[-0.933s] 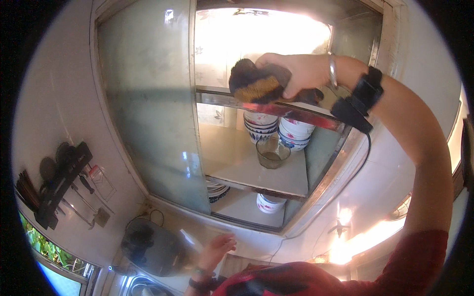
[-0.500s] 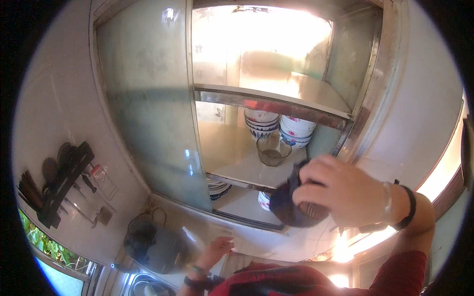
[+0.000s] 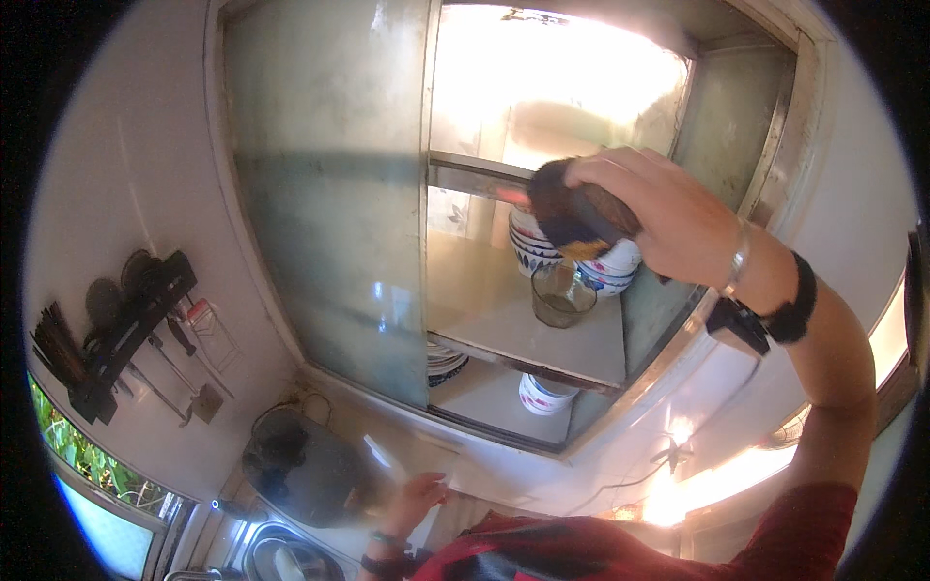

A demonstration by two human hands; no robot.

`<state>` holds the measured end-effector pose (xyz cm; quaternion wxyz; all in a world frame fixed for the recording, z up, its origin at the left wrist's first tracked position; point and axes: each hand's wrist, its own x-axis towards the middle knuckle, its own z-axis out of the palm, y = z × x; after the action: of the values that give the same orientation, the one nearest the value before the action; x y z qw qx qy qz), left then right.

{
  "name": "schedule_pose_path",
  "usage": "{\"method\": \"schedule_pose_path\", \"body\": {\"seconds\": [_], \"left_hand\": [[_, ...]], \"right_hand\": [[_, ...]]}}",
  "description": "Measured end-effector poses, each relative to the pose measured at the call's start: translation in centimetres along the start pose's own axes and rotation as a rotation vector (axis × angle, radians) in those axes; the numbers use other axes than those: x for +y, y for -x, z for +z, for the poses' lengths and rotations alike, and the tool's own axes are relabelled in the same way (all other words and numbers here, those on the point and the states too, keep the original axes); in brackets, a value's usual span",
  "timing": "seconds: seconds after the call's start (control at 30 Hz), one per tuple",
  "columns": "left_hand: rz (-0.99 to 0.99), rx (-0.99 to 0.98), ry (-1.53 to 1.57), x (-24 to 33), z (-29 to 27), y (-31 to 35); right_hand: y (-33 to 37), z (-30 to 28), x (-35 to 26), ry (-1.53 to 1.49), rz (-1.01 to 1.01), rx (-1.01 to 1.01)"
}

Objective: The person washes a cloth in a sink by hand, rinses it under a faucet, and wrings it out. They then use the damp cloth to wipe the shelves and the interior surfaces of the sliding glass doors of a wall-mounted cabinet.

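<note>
My right hand (image 3: 644,198) is raised in front of the open side of a wall cabinet, level with the shelf edge. It is closed on a dark brown rounded thing (image 3: 572,213) with a tan patch, blurred by motion; its exact kind is unclear. Just below it on the middle shelf (image 3: 484,300) stands a clear brownish glass bowl (image 3: 562,295). Behind the glass bowl are two stacks of patterned bowls (image 3: 531,247), partly hidden by the dark thing. My left hand (image 3: 418,499) hangs low near the counter, loosely open, with nothing visible in it.
A frosted sliding pane (image 3: 329,194) covers the cabinet's left half. Stacked plates (image 3: 446,364) and a floral bowl (image 3: 545,395) sit on the bottom shelf. Utensils hang on a dark rack (image 3: 145,329) at left. A dark pot-like appliance (image 3: 305,470) stands beside the sink (image 3: 286,557).
My right hand has lifted the dark thing up from the lower shelf's height to the upper shelf edge. The view has shifted slightly. My left hand stays low.
</note>
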<state>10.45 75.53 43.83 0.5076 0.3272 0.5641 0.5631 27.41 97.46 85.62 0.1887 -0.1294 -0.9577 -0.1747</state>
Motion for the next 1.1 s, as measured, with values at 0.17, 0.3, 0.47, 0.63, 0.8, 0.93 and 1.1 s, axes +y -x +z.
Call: {"method": "schedule_pose_path", "body": {"seconds": [0.17, 0.3, 0.47, 0.63, 0.8, 0.93, 1.1], "left_hand": [[-0.012, 0.065, -0.066, 0.3, 0.0, 0.2], [-0.026, 0.110, -0.085, 0.6, -0.2, 1.3], [0.033, 0.017, -0.068, 0.1, -0.4, 0.6], [0.055, 0.001, -0.158, 1.8, 1.1, 0.0], [0.085, -0.104, -0.306, 1.8, 2.2, -1.7], [0.187, -0.157, -0.341, 0.9, 1.9, -3.2], [0.488, -0.351, -0.542, 0.4, 3.9, -6.1]], "right_hand": [[-6.3, 3.2, -1.4, 0.012, -0.137, 0.090], [-9.2, 5.6, -3.7, 0.045, -0.141, 0.185], [-4.0, 2.9, -2.2, 0.171, -0.062, 0.088], [4.2, 0.6, -0.2, 0.190, 0.016, 0.193], [9.8, -6.1, -1.5, 0.334, 0.096, 0.171], [8.2, -11.2, 3.0, 0.547, -0.031, 0.586], [5.9, -14.3, 4.3, 0.619, -0.032, 0.624]]}}
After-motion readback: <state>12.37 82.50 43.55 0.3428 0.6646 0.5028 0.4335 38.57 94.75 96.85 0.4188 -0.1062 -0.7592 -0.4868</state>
